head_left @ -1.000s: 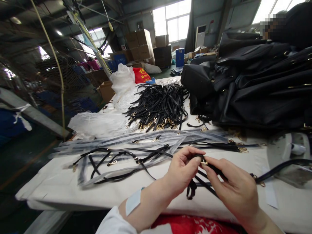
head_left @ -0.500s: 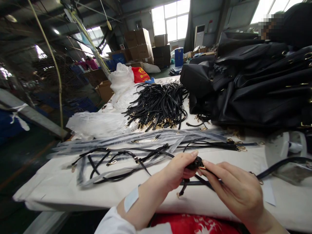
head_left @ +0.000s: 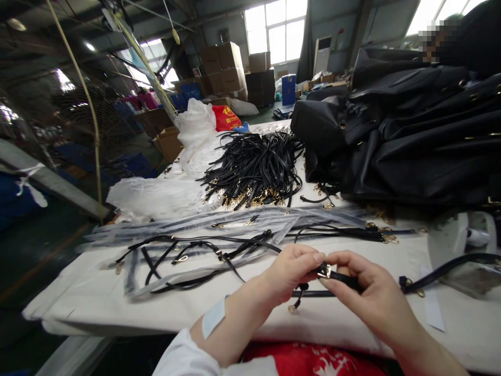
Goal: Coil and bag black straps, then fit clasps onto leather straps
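Note:
Near the table's front edge, both hands hold one black strap with a gold buckle between them. My left hand pinches the strap just left of the buckle. From the right, my right hand grips it, thumb and fingers close to the buckle. Part of the strap is hidden inside the fingers. A short strap end with a gold clasp hangs below my left hand. Beyond the hands lie loose black straps and straps in clear plastic sleeves.
A large heap of black straps with gold clips lies farther back. Black bags are piled at the right, with a person behind them. Clear plastic bags cover the left side. A grey-white device stands at the right.
The strap has been turned so that the gold buckle now faces up. My right hand's fingers have curled and moved closer to my left hand.

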Motion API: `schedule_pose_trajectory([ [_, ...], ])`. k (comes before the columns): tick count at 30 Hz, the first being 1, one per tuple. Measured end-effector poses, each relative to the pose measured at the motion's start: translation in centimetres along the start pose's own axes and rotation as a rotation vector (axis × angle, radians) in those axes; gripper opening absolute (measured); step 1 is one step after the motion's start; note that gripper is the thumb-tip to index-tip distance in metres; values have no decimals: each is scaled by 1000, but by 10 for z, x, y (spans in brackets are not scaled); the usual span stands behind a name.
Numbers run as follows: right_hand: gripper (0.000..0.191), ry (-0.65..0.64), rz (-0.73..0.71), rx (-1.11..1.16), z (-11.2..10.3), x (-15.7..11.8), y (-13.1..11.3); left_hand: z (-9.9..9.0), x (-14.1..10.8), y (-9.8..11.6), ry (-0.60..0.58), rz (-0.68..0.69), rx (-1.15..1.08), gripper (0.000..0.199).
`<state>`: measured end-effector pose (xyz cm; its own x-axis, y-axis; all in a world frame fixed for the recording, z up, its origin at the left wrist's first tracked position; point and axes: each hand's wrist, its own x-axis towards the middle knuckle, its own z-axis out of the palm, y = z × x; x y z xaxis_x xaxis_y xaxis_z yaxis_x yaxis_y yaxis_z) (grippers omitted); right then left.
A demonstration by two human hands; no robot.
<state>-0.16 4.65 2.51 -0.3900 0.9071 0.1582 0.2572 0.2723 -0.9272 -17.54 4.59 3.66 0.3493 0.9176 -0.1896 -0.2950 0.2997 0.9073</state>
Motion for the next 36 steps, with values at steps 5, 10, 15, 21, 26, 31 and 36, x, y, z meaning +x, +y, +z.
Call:
schedule_pose_trajectory([
  [5,24,-25,103,208,1,3,-2,-1,2,-4,-82,5,-75,53],
  [10,25,30,73,205,6,1,0,-1,2,-6,-55,-29,-77,55],
  [15,26,41,-4,114,2,-1,7,1,3,-5,-17,7,-56,56],
  [21,27,-78,109,400,-5,6,6,3,5,-7,8,81,35,56],
  [26,35,-145,293,727,-5,12,3,6,5,-10,-16,201,154,56],
  [31,35,-168,365,829,-7,15,4,7,5,-13,-38,203,241,54],
  [36,34,-186,340,689,-7,15,9,9,7,-15,-14,82,191,58],
])
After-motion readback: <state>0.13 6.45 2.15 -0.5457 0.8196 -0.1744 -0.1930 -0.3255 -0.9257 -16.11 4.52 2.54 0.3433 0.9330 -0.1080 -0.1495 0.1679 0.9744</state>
